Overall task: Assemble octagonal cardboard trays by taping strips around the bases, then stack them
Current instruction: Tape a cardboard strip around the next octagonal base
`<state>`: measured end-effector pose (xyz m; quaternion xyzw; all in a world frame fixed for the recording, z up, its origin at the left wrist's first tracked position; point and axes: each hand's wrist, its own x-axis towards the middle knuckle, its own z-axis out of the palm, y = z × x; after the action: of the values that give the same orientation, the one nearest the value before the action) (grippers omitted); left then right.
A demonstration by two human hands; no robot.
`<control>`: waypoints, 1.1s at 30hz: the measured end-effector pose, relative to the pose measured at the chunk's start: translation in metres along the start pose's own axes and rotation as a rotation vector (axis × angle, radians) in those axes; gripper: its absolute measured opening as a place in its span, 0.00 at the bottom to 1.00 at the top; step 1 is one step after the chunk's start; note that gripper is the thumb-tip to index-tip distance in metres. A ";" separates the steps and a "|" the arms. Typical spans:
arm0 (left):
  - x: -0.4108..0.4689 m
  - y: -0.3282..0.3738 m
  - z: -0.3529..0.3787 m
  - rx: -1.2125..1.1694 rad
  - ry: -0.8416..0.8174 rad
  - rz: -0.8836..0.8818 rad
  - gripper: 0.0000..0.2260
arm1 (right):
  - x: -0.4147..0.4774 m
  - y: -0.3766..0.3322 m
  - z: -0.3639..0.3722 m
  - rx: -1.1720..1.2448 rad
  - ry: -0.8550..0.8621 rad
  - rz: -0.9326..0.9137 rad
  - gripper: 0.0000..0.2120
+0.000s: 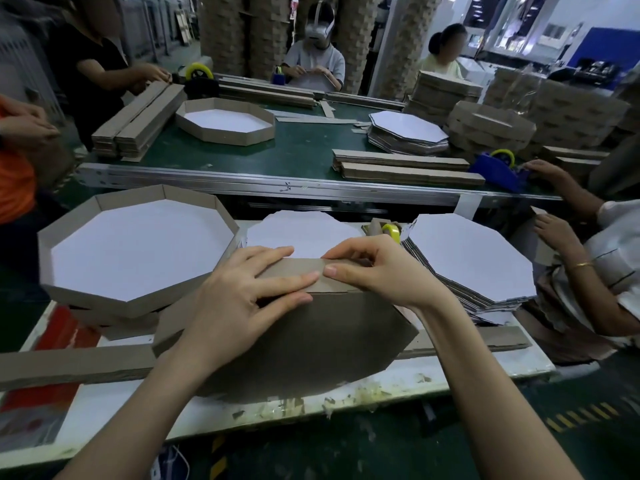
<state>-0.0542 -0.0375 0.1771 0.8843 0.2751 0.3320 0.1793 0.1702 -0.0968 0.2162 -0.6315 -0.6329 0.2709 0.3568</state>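
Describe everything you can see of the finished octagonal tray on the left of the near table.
The finished tray is a shallow, eight-sided cardboard tray with a flat white base ringed by low, upright brown walls that are creased at each corner. It looks complete and holds nothing. It lies level, open side up, at the left end of the white table. It rests on at least one more brown tray beneath it.

Green conveyor belt (pixel 304 150), white worktable (pixel 467 370), dark green floor (pixel 363 455).
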 end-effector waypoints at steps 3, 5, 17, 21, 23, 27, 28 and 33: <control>0.004 -0.006 0.001 -0.022 0.001 0.002 0.17 | 0.006 0.001 -0.001 -0.008 -0.029 0.018 0.06; 0.008 -0.009 0.004 -0.033 0.019 0.002 0.15 | 0.012 0.004 0.000 0.023 0.012 -0.014 0.02; 0.044 -0.007 0.015 -0.044 0.023 -0.036 0.14 | 0.084 0.180 -0.067 0.219 0.577 0.868 0.06; 0.058 -0.005 0.024 -0.045 0.017 -0.055 0.14 | 0.090 0.233 -0.079 0.133 0.430 1.014 0.10; 0.066 -0.002 0.028 -0.031 0.018 -0.060 0.13 | 0.095 0.254 -0.080 0.128 0.357 1.060 0.12; 0.079 0.001 0.033 -0.007 0.013 -0.079 0.13 | 0.114 0.282 -0.076 0.106 0.269 1.103 0.14; 0.081 0.002 0.035 -0.002 0.007 -0.081 0.13 | 0.117 0.289 -0.073 0.142 0.277 1.118 0.15; 0.087 0.005 0.040 0.016 0.000 -0.092 0.15 | 0.123 0.297 -0.066 0.183 0.388 1.098 0.11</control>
<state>0.0295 0.0056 0.1933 0.8720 0.3183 0.3214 0.1870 0.4095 0.0343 0.0334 -0.8716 -0.1103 0.3488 0.3264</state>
